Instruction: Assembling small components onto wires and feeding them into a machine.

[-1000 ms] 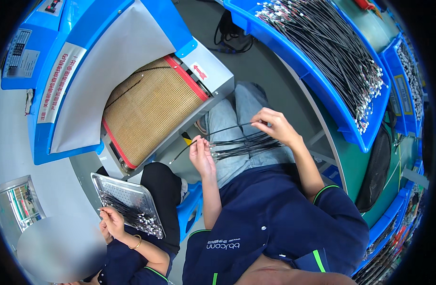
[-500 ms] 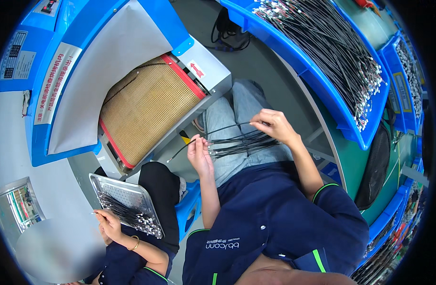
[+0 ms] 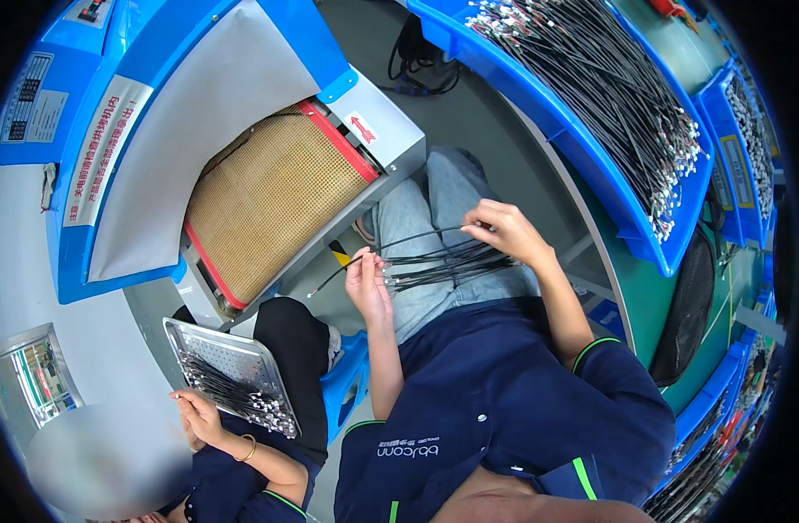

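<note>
A thin black cable is stretched between my two hands above my lap. My left hand is closed on it near one end, and that end pokes out to the left past my fingers. My right hand pinches it close to the other end, which my fingers hide. Beneath, a bundle of similar black cables with small light connectors lies across my thighs. Left of my hands, apart from them, is the tan mesh conveyor belt of a blue and white machine.
A light curtain hangs over the belt. At lower left a co-worker's hand is beside a metal tray of cables. A blue bin heaped with black cables stands at upper right on a green table.
A dark cable on the belt has slid farther under the curtain, and little of it shows now. My hands and the held cable have hardly moved.
</note>
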Demonstrator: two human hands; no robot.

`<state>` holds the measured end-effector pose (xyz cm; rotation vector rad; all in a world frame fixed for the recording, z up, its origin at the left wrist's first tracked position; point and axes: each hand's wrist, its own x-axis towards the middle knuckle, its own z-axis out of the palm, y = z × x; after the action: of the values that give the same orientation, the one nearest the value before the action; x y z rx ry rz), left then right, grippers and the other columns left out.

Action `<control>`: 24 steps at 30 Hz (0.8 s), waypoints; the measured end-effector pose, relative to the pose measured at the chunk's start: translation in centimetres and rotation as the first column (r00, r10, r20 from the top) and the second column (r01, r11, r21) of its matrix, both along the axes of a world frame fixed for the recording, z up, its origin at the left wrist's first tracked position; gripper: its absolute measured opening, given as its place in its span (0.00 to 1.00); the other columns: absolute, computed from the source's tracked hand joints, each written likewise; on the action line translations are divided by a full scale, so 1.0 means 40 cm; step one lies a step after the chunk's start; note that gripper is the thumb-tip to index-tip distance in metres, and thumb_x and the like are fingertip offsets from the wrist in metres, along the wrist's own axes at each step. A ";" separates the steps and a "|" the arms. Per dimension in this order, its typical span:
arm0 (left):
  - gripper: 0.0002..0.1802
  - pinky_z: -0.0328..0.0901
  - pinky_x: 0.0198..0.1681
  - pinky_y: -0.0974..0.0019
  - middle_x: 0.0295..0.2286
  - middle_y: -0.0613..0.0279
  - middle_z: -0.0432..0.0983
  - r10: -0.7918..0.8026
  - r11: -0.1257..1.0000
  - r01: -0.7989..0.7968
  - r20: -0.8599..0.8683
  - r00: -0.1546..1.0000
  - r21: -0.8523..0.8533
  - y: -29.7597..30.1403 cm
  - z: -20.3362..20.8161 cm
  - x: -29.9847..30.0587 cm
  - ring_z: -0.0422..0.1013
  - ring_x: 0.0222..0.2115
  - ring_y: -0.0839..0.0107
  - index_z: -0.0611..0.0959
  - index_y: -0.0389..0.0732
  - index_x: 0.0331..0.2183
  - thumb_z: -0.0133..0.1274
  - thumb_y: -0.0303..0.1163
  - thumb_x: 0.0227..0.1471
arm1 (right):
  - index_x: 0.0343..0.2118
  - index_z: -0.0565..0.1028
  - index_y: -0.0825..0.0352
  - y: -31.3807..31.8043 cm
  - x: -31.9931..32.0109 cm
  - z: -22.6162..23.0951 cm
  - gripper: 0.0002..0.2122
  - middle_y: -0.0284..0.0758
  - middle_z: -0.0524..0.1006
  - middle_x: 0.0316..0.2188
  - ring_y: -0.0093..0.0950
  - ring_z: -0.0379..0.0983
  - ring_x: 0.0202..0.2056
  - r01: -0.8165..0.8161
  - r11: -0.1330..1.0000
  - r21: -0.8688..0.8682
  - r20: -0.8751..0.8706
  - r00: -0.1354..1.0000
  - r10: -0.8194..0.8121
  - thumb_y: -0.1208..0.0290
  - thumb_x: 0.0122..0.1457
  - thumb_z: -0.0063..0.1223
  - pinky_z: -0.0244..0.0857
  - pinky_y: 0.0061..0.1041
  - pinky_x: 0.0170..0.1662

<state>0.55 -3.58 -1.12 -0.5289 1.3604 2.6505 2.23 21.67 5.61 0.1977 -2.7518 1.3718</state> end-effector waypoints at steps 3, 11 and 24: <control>0.10 0.68 0.35 0.79 0.30 0.63 0.74 0.002 1.000 -0.002 0.011 1.000 0.005 -0.002 0.016 -0.001 0.70 0.31 0.79 0.77 0.34 0.40 0.51 0.27 0.56 | 0.29 0.76 0.69 0.013 0.002 0.010 0.09 0.34 0.72 0.22 0.27 0.70 0.24 -0.017 1.000 -0.001 0.028 0.999 0.017 0.70 0.48 0.63 0.65 0.24 0.28; 0.09 0.68 0.35 0.79 0.31 0.62 0.74 0.011 1.000 -0.011 0.020 1.000 0.001 -0.021 0.089 -0.003 0.71 0.30 0.79 0.77 0.34 0.40 0.51 0.26 0.56 | 0.30 0.76 0.65 -0.018 -0.025 0.114 0.13 0.31 0.74 0.35 0.31 0.69 0.40 -0.004 0.981 0.192 -0.134 0.991 0.031 0.63 0.44 0.63 0.65 0.28 0.42; 0.18 0.67 0.42 0.72 0.37 0.63 0.74 -0.202 0.975 0.202 0.010 0.979 -0.096 -0.117 0.283 -0.003 0.70 0.38 0.76 0.73 0.38 0.47 0.54 0.27 0.54 | 0.21 0.77 0.65 -0.208 -0.070 0.312 0.04 0.29 0.74 0.34 0.30 0.67 0.41 -0.033 0.963 0.268 -0.244 0.964 0.101 0.73 0.42 0.62 0.58 0.32 0.50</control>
<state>0.44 -8.26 10.20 -0.3779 1.4636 2.4341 -0.55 13.34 18.09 0.4519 -2.7146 0.9112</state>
